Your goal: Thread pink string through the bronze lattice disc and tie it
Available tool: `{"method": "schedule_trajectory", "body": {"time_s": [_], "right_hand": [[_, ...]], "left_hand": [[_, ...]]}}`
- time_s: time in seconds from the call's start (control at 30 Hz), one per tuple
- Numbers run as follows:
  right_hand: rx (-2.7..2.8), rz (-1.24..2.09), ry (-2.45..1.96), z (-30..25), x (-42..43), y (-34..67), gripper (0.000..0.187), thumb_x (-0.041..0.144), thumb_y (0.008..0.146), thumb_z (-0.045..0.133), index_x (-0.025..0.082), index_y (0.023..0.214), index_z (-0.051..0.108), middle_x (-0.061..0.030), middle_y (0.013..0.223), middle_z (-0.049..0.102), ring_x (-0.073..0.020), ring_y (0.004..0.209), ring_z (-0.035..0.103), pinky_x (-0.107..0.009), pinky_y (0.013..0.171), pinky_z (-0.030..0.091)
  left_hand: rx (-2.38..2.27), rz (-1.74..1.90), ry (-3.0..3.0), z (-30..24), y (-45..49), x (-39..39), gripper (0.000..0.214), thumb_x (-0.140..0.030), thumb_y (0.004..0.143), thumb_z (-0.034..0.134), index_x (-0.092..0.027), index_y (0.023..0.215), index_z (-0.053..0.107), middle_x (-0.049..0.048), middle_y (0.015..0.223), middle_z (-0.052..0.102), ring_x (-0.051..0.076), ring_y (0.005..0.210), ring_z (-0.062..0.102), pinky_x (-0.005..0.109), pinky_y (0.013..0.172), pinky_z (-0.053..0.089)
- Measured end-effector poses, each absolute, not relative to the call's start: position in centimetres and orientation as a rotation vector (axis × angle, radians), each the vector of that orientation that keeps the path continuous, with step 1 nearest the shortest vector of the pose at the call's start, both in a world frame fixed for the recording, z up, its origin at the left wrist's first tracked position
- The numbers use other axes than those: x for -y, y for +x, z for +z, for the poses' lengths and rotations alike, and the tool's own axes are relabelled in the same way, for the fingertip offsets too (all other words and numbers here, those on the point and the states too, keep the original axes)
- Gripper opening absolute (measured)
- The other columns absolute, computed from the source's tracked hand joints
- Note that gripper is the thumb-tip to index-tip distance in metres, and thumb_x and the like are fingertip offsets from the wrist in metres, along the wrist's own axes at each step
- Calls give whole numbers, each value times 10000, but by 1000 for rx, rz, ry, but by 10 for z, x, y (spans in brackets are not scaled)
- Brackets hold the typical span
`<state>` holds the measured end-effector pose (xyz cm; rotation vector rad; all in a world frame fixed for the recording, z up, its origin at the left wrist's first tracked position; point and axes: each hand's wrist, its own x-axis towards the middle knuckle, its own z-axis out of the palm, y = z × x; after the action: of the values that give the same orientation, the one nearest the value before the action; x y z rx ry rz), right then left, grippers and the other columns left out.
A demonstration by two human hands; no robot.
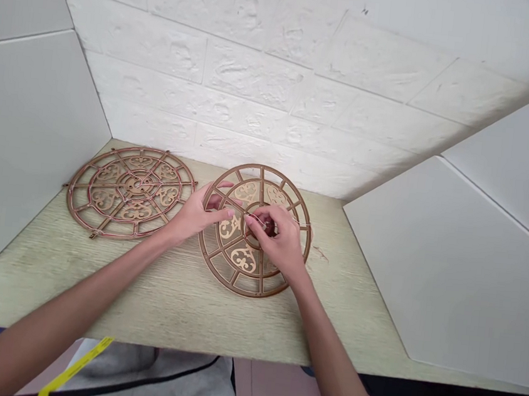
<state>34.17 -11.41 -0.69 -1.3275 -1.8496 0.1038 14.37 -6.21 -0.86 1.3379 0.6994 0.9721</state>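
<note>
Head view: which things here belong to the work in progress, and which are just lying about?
In use: left hand on the brown openwork round trivet; right hand pinching a thin wire beside a dark red bead.

Lying about: second openwork trivet on the pale wood tabletop.

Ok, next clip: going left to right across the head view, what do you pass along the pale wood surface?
Grey panel on the left wall → round bronze-coloured openwork trivet → left hand → right hand → grey panel on the right wall
</note>
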Motion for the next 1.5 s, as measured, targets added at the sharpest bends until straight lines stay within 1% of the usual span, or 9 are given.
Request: {"method": "schedule_trajectory", "body": {"time_s": [0.13, 0.27, 0.53, 0.87, 0.97, 1.1, 1.2, 1.33, 1.5], "right_hand": [[1871, 199, -1304, -7, 114, 344, 158, 364, 955, 562, 227, 926, 636, -26, 837, 668, -183, 768, 597, -350, 745, 456], [1920, 195, -1253, -7, 113, 348, 162, 341, 944, 578, 232, 1046, 641, -29, 858, 667, -190, 800, 611, -343, 748, 464], [1905, 75, -1256, -8, 113, 344, 137, 363, 924, 635, 227, 929, 652, -6, 746, 610, -175, 708, 564, -340, 730, 439], [1871, -101, -1253, -12, 114, 338, 184, 363, 947, 618, 193, 878, 629, -5, 725, 583, -159, 694, 525, -322, 708, 417], [1846, -261, -1243, -14, 114, 337, 185, 375, 926, 648, 191, 909, 630, -34, 797, 603, -188, 783, 529, -334, 737, 432], [1807, -395, -1273, -15, 114, 337, 223, 403, 897, 676, 209, 1002, 638, -81, 972, 619, -241, 961, 539, -402, 860, 462], [1806, -413, -1305, -15, 115, 336, 285, 410, 900, 665, 209, 1094, 610, -116, 1131, 589, -274, 1116, 530, -464, 972, 449], [1823, -409, -1360, -16, 115, 334, 394, 412, 913, 629, 200, 1235, 547, -159, 1304, 510, -325, 1318, 434, -540, 1082, 387], [1802, -332, -1355, -15, 116, 335, 440, 428, 933, 599, 214, 1308, 507, -158, 1350, 495, -317, 1368, 407, -559, 1122, 363]], "left_hand": [[-699, 985, 1292, -11, 143, 60, 769, -350, 692, 852, -137, 1345, 505, 137, 1283, 635, 185, 1033, 661, 252, 864, 518], [-689, 993, 1297, -16, 142, 57, 735, -318, 703, 844, -150, 1343, 524, 110, 1222, 668, 176, 1050, 660, 224, 863, 522], [-691, 955, 1319, -11, 141, 59, 783, -370, 687, 853, -151, 1355, 508, 109, 1127, 703, 201, 1014, 672, 262, 863, 527], [-667, 940, 1330, -10, 142, 60, 787, -376, 688, 860, -142, 1346, 497, 96, 1042, 723, 171, 959, 671, 223, 814, 506], [-654, 940, 1329, -11, 141, 60, 771, -366, 686, 864, -146, 1332, 505, 93, 1028, 727, 172, 959, 675, 222, 815, 518], [-670, 933, 1342, -12, 141, 60, 762, -368, 692, 861, -151, 1331, 506, 95, 1033, 729, 178, 947, 687, 231, 811, 533], [-650, 938, 1335, -11, 141, 60, 754, -359, 699, 856, -140, 1328, 502, 102, 1031, 729, 191, 985, 690, 236, 836, 537], [-622, 947, 1336, -10, 141, 61, 708, -326, 718, 839, -127, 1313, 511, 116, 1066, 723, 189, 992, 691, 224, 823, 540], [-641, 955, 1297, -8, 142, 60, 712, -296, 689, 848, -125, 1304, 532, 134, 1218, 676, 214, 1075, 674, 244, 883, 543]]}}
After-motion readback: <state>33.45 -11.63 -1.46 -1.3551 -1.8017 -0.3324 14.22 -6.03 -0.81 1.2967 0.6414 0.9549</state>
